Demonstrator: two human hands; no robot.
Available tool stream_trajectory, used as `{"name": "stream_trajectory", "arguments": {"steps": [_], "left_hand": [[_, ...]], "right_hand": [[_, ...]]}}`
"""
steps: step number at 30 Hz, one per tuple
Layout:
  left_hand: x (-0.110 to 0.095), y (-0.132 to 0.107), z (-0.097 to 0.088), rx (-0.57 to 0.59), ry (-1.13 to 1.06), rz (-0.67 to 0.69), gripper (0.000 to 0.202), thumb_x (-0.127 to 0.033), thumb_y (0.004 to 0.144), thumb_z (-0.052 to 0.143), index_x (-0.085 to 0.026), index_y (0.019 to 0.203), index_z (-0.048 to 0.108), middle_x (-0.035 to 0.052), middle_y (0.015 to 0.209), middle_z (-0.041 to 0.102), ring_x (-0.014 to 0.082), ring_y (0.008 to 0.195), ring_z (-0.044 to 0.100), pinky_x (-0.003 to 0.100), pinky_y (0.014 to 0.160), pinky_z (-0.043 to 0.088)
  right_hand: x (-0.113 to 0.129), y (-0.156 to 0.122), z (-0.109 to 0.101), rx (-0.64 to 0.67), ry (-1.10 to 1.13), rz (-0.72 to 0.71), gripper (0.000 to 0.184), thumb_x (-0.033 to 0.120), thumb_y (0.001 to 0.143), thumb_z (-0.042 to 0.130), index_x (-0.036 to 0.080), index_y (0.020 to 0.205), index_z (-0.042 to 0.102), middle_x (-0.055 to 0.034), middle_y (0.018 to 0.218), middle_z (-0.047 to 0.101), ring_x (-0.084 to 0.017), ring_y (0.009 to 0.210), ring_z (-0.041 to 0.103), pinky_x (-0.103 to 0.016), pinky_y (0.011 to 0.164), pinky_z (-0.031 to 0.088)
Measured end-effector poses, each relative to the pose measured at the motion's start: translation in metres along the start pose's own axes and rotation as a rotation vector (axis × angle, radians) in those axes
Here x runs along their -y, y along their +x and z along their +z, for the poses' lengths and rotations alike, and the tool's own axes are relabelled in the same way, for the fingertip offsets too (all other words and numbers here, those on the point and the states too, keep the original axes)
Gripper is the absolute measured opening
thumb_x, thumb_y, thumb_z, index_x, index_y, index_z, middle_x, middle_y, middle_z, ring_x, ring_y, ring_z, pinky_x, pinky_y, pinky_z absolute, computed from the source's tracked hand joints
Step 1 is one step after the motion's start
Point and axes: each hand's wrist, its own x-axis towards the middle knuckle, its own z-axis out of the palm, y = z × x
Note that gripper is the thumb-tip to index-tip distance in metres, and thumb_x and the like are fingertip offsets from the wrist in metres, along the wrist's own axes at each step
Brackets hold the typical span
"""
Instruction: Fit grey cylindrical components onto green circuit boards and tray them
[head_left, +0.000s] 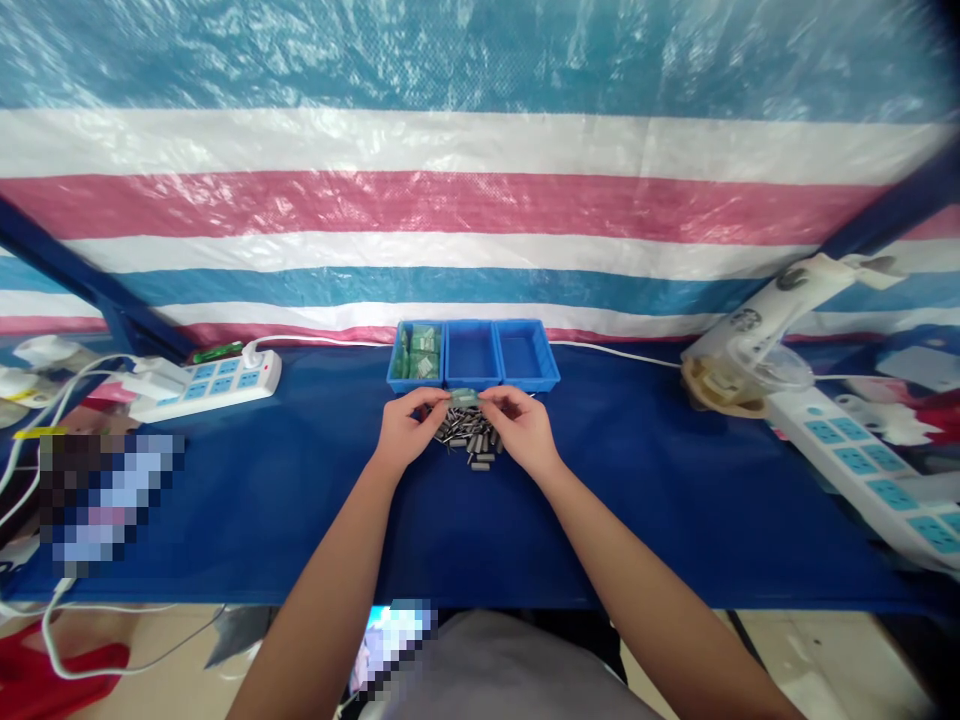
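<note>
Between my two hands a small green-tinted packet (464, 397) is pinched at both ends. My left hand (405, 428) grips its left end with thumb and fingers, and my right hand (525, 428) grips the right end. Just below the packet lies a pile of small grey metal pins (472, 432), partly hidden by my fingers. Behind my hands stand three joined blue bins. The left bin (393, 372) holds several similar green packets (425, 350). Nothing shows inside the middle bin (472, 355) or the right bin (525, 355).
A white power strip (262, 378) with cables lies at the left, another power strip (862, 460) at the right. Near the latter stands a clear plastic cup (757, 368). A blurred-out phone (120, 500) rests at the left edge. A striped sheet (480, 210) hangs behind the blue table (637, 500).
</note>
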Motion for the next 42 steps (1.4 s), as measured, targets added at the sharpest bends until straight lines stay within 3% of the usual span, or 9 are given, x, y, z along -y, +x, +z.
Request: {"name": "stream_trajectory", "arguments": {"steps": [5, 13, 18, 25, 28, 31, 37, 42], "left_hand": [[0.0004, 0.0000, -0.0037, 0.008, -0.075, -0.021, 0.025, -0.035, 0.098, 0.060, -0.018, 0.101, 0.078, 0.0058, 0.086, 0.078, 0.0154, 0.073, 0.072, 0.025, 0.070, 0.057], [-0.0015, 0.0015, 0.0029, -0.105, -0.058, 0.015, 0.016, -0.033, 0.083, 0.079, -0.018, 0.090, 0.078, 0.0051, 0.083, 0.077, 0.0146, 0.066, 0.070, 0.025, 0.062, 0.057], [-0.0015, 0.0027, 0.0036, -0.100, -0.091, 0.000, 0.018, -0.032, 0.084, 0.078, -0.017, 0.091, 0.074, 0.0049, 0.082, 0.078, 0.0146, 0.068, 0.072, 0.024, 0.063, 0.057], [-0.0027, 0.0020, 0.0036, -0.053, -0.150, -0.090, 0.031, -0.037, 0.085, 0.077, -0.016, 0.108, 0.073, 0.0060, 0.081, 0.079, 0.0181, 0.070, 0.076, 0.027, 0.067, 0.060], [-0.0014, 0.0017, 0.0041, -0.055, -0.150, -0.080, 0.027, -0.040, 0.085, 0.078, -0.016, 0.098, 0.076, 0.0064, 0.081, 0.078, 0.0179, 0.067, 0.074, 0.028, 0.065, 0.060], [-0.0021, 0.0021, 0.0036, -0.047, -0.087, -0.052, 0.023, -0.039, 0.085, 0.077, -0.016, 0.088, 0.076, 0.0053, 0.079, 0.076, 0.0142, 0.062, 0.067, 0.026, 0.060, 0.056], [-0.0080, 0.0049, 0.0006, -0.025, -0.007, 0.064, 0.020, -0.037, 0.090, 0.072, -0.018, 0.085, 0.076, 0.0027, 0.075, 0.069, 0.0115, 0.063, 0.059, 0.023, 0.058, 0.050], [-0.0050, 0.0021, 0.0028, -0.013, -0.058, -0.019, 0.022, -0.039, 0.091, 0.072, -0.018, 0.090, 0.076, 0.0021, 0.069, 0.070, 0.0129, 0.061, 0.063, 0.024, 0.059, 0.053]], "right_hand": [[0.0037, -0.0001, -0.0006, -0.022, 0.000, 0.079, 0.026, 0.043, 0.083, 0.070, 0.021, 0.094, 0.081, -0.0062, 0.084, 0.078, -0.019, 0.068, 0.067, -0.032, 0.062, 0.053], [0.0099, -0.0027, 0.0005, -0.020, -0.077, 0.002, 0.018, 0.037, 0.079, 0.077, 0.021, 0.088, 0.080, -0.0054, 0.081, 0.078, -0.020, 0.070, 0.069, -0.032, 0.062, 0.053], [0.0080, -0.0031, 0.0016, -0.039, -0.050, -0.043, 0.015, 0.035, 0.080, 0.077, 0.022, 0.084, 0.072, -0.0038, 0.079, 0.075, -0.019, 0.071, 0.068, -0.030, 0.062, 0.050], [0.0082, -0.0025, 0.0010, -0.043, -0.059, -0.033, 0.020, 0.036, 0.080, 0.076, 0.022, 0.092, 0.067, -0.0041, 0.082, 0.074, -0.020, 0.075, 0.069, -0.030, 0.062, 0.050], [0.0080, -0.0024, 0.0007, -0.034, -0.065, -0.012, 0.027, 0.037, 0.080, 0.076, 0.021, 0.102, 0.071, -0.0055, 0.087, 0.077, -0.020, 0.076, 0.070, -0.031, 0.063, 0.051], [0.0075, -0.0025, 0.0006, -0.025, -0.082, 0.011, 0.025, 0.039, 0.080, 0.075, 0.020, 0.096, 0.077, -0.0057, 0.084, 0.077, -0.020, 0.072, 0.069, -0.032, 0.063, 0.052], [0.0040, -0.0022, 0.0000, -0.041, -0.111, -0.001, 0.020, 0.039, 0.081, 0.075, 0.021, 0.089, 0.078, -0.0039, 0.079, 0.073, -0.017, 0.066, 0.062, -0.031, 0.062, 0.050], [0.0018, -0.0011, 0.0002, -0.044, -0.087, -0.021, 0.021, 0.041, 0.081, 0.075, 0.021, 0.087, 0.078, -0.0019, 0.076, 0.068, -0.016, 0.065, 0.059, -0.030, 0.062, 0.049]]}}
